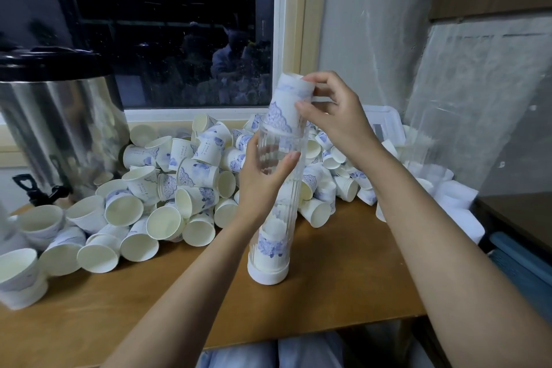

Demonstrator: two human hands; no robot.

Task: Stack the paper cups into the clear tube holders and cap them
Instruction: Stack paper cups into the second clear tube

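- One clear, ribbed plastic tube holder [277,188] stands on the tan wooden surface [149,308], near its front edge, seated in a smooth white round base cap [268,273].
- Nested white paper cups with blue floral print [271,242] fill the tube's lower part; their shapes blur through the fluted wall.
- A short nested stack of white-and-blue paper cups [283,104] sits at the tube's open mouth, closed bottoms up and wide rims down, its lower end just inside the rim.
- The right hand [331,116] pinches this stack from the side, thumb and fingertips curled against the paper wall near the top.
- The left hand [263,179] wraps around the tube's upper half, thumb on the near face and fingers curved around the far side, seen through the plastic.
- Behind and left of the tube, a big heap of loose paper cups [167,182] lies tumbled across the surface, many on their sides with cream matte insides facing out, others showing blue patterns.
- Further left stands a cylindrical brushed-steel urn [59,128] with a glossy black lid and a black tap handle [25,185] low on its front; cups reflect in its metal.
- A white-framed window with dark glass [179,30] sits behind the heap.
- At the right, crinkled clear plastic sheeting [478,98] leans against the wall.
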